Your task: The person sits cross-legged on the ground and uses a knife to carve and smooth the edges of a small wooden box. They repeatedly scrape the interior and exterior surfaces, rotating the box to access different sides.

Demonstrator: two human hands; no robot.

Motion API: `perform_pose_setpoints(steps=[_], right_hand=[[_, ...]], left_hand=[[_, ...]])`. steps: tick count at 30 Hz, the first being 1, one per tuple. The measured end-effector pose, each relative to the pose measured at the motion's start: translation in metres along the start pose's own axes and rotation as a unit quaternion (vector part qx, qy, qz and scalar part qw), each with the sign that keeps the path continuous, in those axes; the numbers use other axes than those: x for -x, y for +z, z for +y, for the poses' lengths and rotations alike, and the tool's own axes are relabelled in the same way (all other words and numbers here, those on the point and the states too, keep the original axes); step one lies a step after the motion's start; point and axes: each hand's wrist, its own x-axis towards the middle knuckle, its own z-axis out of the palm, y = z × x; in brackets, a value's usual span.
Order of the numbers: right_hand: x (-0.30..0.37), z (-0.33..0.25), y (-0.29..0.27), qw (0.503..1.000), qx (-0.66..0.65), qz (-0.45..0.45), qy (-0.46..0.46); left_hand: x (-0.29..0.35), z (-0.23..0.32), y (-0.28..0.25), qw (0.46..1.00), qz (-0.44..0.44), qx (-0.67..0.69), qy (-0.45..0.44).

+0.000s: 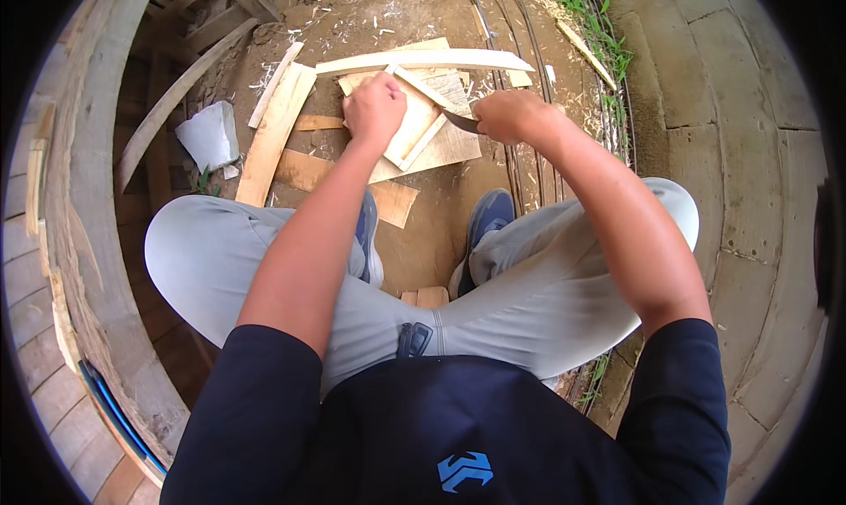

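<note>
My left hand [374, 108] is closed on the left side of a small wooden frame [424, 145] made of narrow pale strips. This frame lies tilted on a flat pale board [458, 146] on the ground. In my right hand [511, 117] is a knife, its handle hidden by my fingers. The dark knife blade [463, 122] points left, its tip at the frame's right corner. My fingers hide part of the frame's left edge. Just beyond both hands lies a long, slightly curved wooden strip [441, 60].
Planks [277, 135] and a whitish stone block [210, 137] lie to the left. Nearer my shoes is a thin wood offcut [394, 203]. Shavings litter the dirt. A timber beam [97, 179] borders the left, a paved ledge [749, 179] the right. My knees are spread around the work.
</note>
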Motion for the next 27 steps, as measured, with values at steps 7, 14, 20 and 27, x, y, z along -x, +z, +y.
perform_pose_setpoints(steps=[7,14,20,27], right_hand=[[-0.003,-0.005,0.001,1.000,0.010,0.013,0.009],[-0.006,-0.012,0.009,1.000,-0.004,0.015,-0.017],[-0.010,-0.020,0.016,1.000,0.025,0.003,-0.009],[-0.002,-0.027,0.008,0.999,0.033,0.016,-0.004]], left_hand=[[0.054,0.023,0.012,0.982,-0.165,-0.090,0.018],[0.061,0.008,0.028,0.985,-0.151,-0.077,0.026],[0.069,-0.004,0.035,0.992,-0.098,-0.074,0.040],[0.053,-0.002,0.010,0.997,-0.082,-0.003,0.004]])
